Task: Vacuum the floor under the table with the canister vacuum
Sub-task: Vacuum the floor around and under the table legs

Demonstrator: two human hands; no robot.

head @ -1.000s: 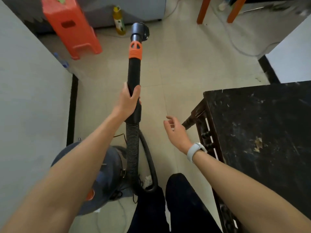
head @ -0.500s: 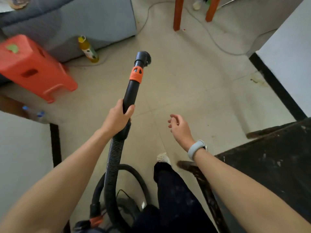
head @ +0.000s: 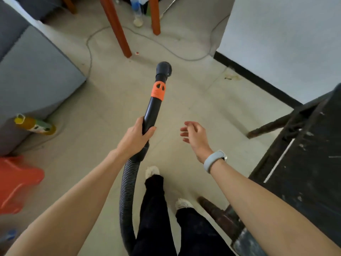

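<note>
Left hand has a full grip on the black wand, fingers wrapped round it just above where the ribbed hose joins. Right hand is free, fingers loosely spread in the air beside the wand, gripping nothing, with a pale wristband on the wrist.

Down at the bottom, two dark trouser legs and pale slippers stand on the beige tiled floor. The hose curves down past the left leg and runs out of view at the bottom edge; the canister itself isn't visible. On the right, close in, a dark scuffed bench fills the edge, its legs reaching toward the feet. On the left edge sits an orange plastic stool.

Moving outward, the wand points forward, an orange collar partway up it. A yellow bottle lies on its side against the grey sofa on the left. The round black nozzle is over open floor; whether it touches the tiles I cannot tell.

Further on, a grey cable loops across the floor past two reddish wooden legs, with a blue-and-white bottle standing between them. A white wall with a black skirting rises on the right.
</note>
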